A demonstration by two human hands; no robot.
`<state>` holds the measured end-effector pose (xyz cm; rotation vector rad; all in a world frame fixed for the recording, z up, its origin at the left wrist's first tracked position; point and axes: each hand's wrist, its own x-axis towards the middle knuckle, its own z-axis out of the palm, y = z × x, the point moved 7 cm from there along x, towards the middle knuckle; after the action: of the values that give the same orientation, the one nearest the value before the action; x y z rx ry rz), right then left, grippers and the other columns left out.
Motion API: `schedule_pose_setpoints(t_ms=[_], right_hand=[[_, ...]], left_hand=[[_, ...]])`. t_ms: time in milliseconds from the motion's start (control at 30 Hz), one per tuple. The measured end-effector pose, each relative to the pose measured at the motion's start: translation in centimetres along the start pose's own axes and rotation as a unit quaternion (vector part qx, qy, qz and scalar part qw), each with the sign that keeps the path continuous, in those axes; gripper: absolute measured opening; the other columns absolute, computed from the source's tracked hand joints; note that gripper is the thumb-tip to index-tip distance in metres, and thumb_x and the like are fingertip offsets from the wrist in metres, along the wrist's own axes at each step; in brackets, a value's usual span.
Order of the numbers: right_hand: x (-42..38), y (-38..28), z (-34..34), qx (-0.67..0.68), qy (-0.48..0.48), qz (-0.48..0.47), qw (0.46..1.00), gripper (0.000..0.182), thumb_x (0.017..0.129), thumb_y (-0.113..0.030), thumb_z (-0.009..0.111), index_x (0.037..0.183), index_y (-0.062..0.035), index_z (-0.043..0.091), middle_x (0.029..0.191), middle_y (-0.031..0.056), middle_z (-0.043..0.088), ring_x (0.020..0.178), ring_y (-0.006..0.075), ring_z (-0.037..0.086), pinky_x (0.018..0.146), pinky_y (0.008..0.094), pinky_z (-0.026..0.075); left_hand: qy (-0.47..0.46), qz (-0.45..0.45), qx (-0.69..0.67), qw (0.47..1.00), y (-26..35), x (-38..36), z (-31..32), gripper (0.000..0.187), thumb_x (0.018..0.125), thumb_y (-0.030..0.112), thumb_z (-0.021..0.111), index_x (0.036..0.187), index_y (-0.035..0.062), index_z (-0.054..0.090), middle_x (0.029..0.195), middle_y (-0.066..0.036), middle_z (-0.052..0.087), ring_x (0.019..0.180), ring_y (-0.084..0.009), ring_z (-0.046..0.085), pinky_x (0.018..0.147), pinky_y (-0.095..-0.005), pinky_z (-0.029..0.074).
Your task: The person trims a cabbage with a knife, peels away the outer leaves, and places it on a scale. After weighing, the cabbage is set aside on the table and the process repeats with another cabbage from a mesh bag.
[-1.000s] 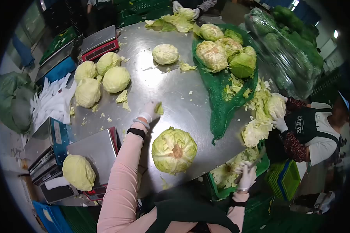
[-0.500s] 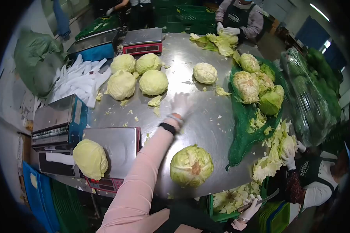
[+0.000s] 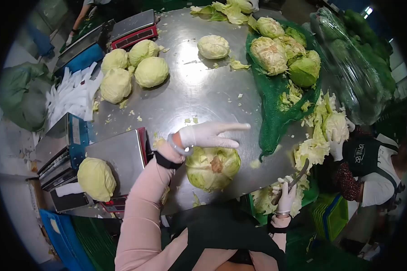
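Cabbage (image 3: 212, 175): sat just nearer the wearer than the left hand (image 3: 209, 135), roundish, no plain long axis, stem (image 3: 217, 165) facing up
Left hand: splayed, grasping nothing; whether it touched the leaves, I couldn't tell
Right hand (image 3: 285, 198): farther off, clenched round a knife (image 3: 299, 177)
Table (image 3: 212, 99): near edge close by; steel stretched beyond

My left hand (image 3: 203, 134) and my right hand (image 3: 285, 199) both wear white gloves. Around my left wrist there is a pale grey ring (image 3: 176, 145), and behind it a wide black band (image 3: 166, 161) goes over the cuff. My long sleeves (image 3: 141, 198) are light pink, with some soft folds. My right cuff has also a black band (image 3: 276, 229). In front I wear a dark apron (image 3: 221, 228), with straps over the pink cloth.
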<state>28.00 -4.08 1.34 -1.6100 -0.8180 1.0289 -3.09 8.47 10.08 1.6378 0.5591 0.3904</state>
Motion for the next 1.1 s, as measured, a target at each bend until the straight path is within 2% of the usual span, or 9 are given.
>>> schedule_pose_setpoints(t_ms=[133,233,300,367,467,633,767,833,1100], right_hand=[[-0.8,-0.1,3.1,-0.064,-0.131,0.034,0.989,0.024,0.092,-0.012,0.048,0.114,-0.0026,0.05,0.086,0.0063,0.062,0.05,0.0064,0.051,0.046,0.0187,0.041],[0.0,2.5,6.7,-0.104,-0.238,0.044,0.965,0.037,0.084,-0.012,0.061,0.119,-0.0023,0.05,0.087,0.0058,0.063,0.054,0.0076,0.053,0.049,0.0213,0.043],[1.2,4.4,9.4,-0.108,-0.273,0.027,0.955,0.054,0.081,-0.016,0.065,0.13,-0.0066,0.043,0.093,0.0081,0.063,0.068,0.0104,0.059,0.058,0.0243,0.049],[0.2,4.5,11.9,-0.16,-0.39,0.101,0.901,0.063,0.08,-0.017,0.067,0.135,-0.0064,0.038,0.102,0.0098,0.062,0.079,0.0109,0.06,0.065,0.0233,0.05],[-1.0,6.0,12.8,0.041,-0.4,0.002,0.915,0.071,0.081,-0.016,0.067,0.138,-0.0012,0.028,0.106,0.0061,0.057,0.076,0.0093,0.056,0.065,0.0222,0.049],[0.9,7.3,9.8,0.065,-0.397,0.146,0.904,0.065,0.082,-0.015,0.066,0.136,-0.0009,0.033,0.097,0.003,0.057,0.077,0.0083,0.054,0.074,0.0228,0.048],[1.8,2.3,6.0,-0.182,-0.318,-0.011,0.93,0.047,0.083,-0.017,0.062,0.125,-0.005,0.046,0.099,0.0123,0.061,0.077,0.0205,0.062,0.068,0.0309,0.05],[-0.3,-1.8,4.8,-0.243,-0.285,-0.262,0.889,0.044,0.084,-0.019,0.058,0.125,-0.0082,0.047,0.105,0.0198,0.059,0.083,0.0319,0.062,0.071,0.0382,0.05],[-2.8,-1.9,4.3,-0.363,-0.301,-0.265,0.841,0.023,0.084,-0.015,0.051,0.105,-0.007,0.05,0.073,0.016,0.054,0.051,0.0322,0.058,0.044,0.0416,0.048]], left_hand=[[0.508,-0.064,0.201,0.835,-3.4,-7.1,-3.4,0.048,0.083,0.034,0.06,0.12,0.0029,0.053,0.119,-0.021,0.055,0.112,-0.0294,0.053,0.092,-0.0343,0.042],[0.496,-0.29,0.201,0.793,-9.0,-10.0,0.6,0.06,0.08,0.044,0.061,0.118,-0.0016,0.052,0.112,-0.022,0.058,0.101,-0.0318,0.059,0.085,-0.0352,0.046],[0.503,-0.303,0.177,0.79,-14.9,-11.4,2.8,0.061,0.083,0.042,0.06,0.122,-0.0023,0.049,0.117,-0.02,0.057,0.101,-0.0285,0.06,0.087,-0.0339,0.046],[0.539,-0.157,-0.178,0.808,-19.0,-12.0,5.0,0.062,0.084,0.039,0.06,0.128,-0.0016,0.044,0.122,-0.017,0.054,0.106,-0.0231,0.056,0.089,-0.0327,0.044],[0.48,-0.243,-0.108,0.836,-9.4,-10.1,7.7,0.07,0.081,0.035,0.065,0.133,-0.001,0.037,0.127,-0.02,0.048,0.117,-0.0224,0.045,0.096,-0.033,0.038],[0.46,-0.185,0.263,0.827,-2.9,-3.4,10.8,0.084,0.07,0.032,0.074,0.136,0.0008,0.031,0.135,-0.027,0.033,0.123,-0.0373,0.038,0.102,-0.04,0.032],[0.532,-0.138,0.235,0.801,-2.9,-0.9,11.7,0.081,0.071,0.026,0.071,0.136,-0.0002,0.03,0.139,-0.028,0.027,0.127,-0.0406,0.032,0.105,-0.0416,0.028],[0.54,-0.152,0.241,0.792,-3.0,-0.3,12.7,0.078,0.073,0.023,0.068,0.135,-0.001,0.029,0.138,-0.028,0.027,0.127,-0.0408,0.031,0.105,-0.0421,0.028],[0.542,-0.191,0.303,0.76,-1.4,0.7,13.1,0.077,0.074,0.025,0.067,0.135,-0.0017,0.029,0.135,-0.027,0.031,0.124,-0.041,0.034,0.103,-0.0428,0.031]])
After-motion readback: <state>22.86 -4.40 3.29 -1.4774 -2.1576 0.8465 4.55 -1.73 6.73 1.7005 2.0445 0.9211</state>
